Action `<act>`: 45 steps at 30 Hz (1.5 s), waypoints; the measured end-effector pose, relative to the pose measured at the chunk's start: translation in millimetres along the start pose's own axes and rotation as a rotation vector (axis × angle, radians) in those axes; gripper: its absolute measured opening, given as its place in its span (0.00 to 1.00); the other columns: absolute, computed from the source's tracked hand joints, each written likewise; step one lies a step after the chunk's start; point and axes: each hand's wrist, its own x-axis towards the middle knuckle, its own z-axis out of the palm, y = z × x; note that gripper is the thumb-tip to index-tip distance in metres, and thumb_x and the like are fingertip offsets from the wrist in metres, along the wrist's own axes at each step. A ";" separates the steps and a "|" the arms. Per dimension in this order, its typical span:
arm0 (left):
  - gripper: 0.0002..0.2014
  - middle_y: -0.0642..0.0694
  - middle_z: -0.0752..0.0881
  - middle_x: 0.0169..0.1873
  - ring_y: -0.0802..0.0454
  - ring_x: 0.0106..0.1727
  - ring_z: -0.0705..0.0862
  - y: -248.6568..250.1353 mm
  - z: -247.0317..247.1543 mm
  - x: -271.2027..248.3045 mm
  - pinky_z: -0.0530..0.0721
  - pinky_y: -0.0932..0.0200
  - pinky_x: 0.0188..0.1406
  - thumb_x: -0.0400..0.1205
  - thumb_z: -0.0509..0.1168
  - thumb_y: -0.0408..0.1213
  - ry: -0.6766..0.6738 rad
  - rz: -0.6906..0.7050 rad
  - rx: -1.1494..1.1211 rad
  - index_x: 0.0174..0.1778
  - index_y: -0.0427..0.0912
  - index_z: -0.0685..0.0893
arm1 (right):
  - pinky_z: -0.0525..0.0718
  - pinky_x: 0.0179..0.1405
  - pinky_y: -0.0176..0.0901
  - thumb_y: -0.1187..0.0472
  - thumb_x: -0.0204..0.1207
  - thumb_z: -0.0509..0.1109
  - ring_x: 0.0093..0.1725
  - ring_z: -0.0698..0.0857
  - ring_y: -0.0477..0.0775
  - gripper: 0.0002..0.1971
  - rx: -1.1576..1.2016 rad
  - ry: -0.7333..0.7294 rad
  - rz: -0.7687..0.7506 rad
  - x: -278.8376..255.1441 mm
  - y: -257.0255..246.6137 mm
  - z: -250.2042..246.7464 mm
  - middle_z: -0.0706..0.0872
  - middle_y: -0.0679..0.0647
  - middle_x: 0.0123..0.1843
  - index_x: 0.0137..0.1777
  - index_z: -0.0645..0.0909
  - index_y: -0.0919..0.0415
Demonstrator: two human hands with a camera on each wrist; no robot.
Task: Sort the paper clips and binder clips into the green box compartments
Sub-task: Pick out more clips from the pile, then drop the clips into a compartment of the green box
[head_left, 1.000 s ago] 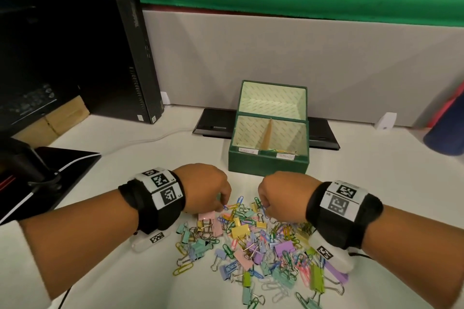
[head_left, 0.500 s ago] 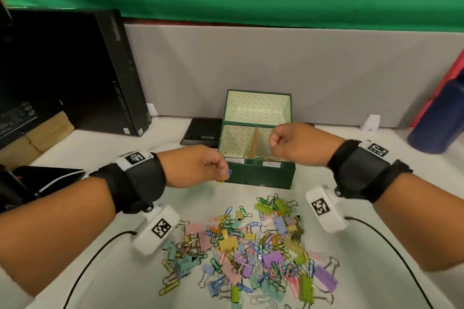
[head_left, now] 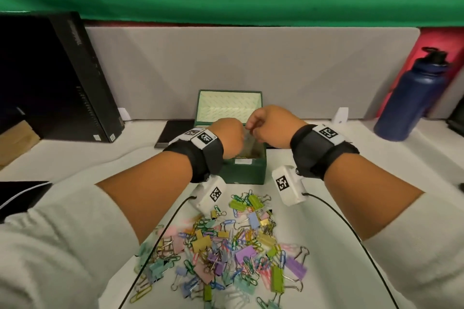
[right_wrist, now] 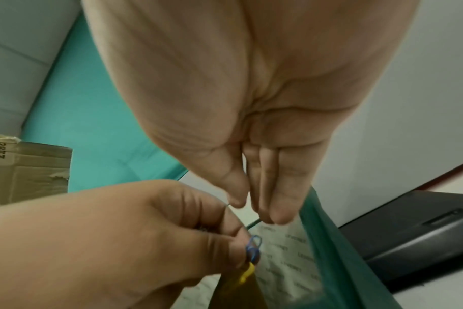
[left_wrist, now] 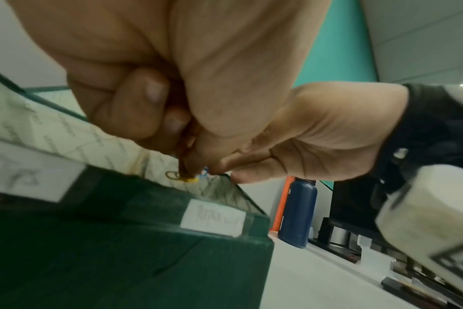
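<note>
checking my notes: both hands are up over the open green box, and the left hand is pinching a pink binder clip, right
Not quite. Both hands are over the open green box, but the left hand pinches small wire paper clips, one blue and one yellow, not a pink binder clip. The right wrist view shows this.

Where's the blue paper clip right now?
In the right wrist view, the blue paper clip is pinched at the left hand fingertips, above a yellow clip, over the open green box.
</note>
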 end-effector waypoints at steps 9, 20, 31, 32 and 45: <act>0.21 0.45 0.84 0.60 0.48 0.35 0.88 5.2 -10.4 -12.3 0.87 0.57 0.36 0.84 0.60 0.30 -0.033 0.124 -0.131 0.74 0.47 0.79 | 0.85 0.44 0.41 0.60 0.76 0.71 0.40 0.84 0.45 0.03 -0.039 -0.155 -0.138 -70.5 24.8 25.7 0.86 0.45 0.40 0.44 0.85 0.51; 0.04 0.58 0.87 0.38 0.61 0.41 0.85 -17.3 0.7 -58.6 0.87 0.59 0.44 0.82 0.67 0.41 0.090 0.275 -0.134 0.44 0.53 0.87 | 0.85 0.54 0.45 0.39 0.76 0.73 0.50 0.83 0.45 0.18 -0.117 -0.389 -0.123 -74.5 46.9 55.5 0.84 0.43 0.51 0.63 0.85 0.43; 0.11 0.53 0.83 0.45 0.50 0.44 0.80 -22.1 53.1 -76.5 0.82 0.54 0.45 0.80 0.67 0.55 -0.249 0.370 0.238 0.50 0.53 0.79 | 0.76 0.38 0.39 0.55 0.76 0.70 0.44 0.80 0.50 0.02 -0.365 -0.306 -0.149 -76.7 49.2 53.8 0.83 0.48 0.47 0.46 0.81 0.51; 0.10 0.53 0.83 0.43 0.51 0.42 0.80 -23.9 51.9 -77.7 0.83 0.53 0.44 0.80 0.67 0.54 -0.243 0.383 0.231 0.47 0.54 0.77 | 0.77 0.41 0.39 0.54 0.77 0.70 0.47 0.80 0.50 0.04 -0.362 -0.309 -0.168 -75.8 47.8 54.3 0.83 0.47 0.49 0.50 0.82 0.50; 0.09 0.56 0.84 0.47 0.52 0.48 0.82 -52.9 35.3 -87.6 0.81 0.56 0.45 0.81 0.65 0.52 -0.253 0.204 0.232 0.52 0.55 0.83 | 0.76 0.39 0.38 0.59 0.79 0.66 0.42 0.79 0.49 0.03 -0.395 -0.325 -0.252 -69.6 38.5 73.7 0.78 0.47 0.48 0.46 0.82 0.51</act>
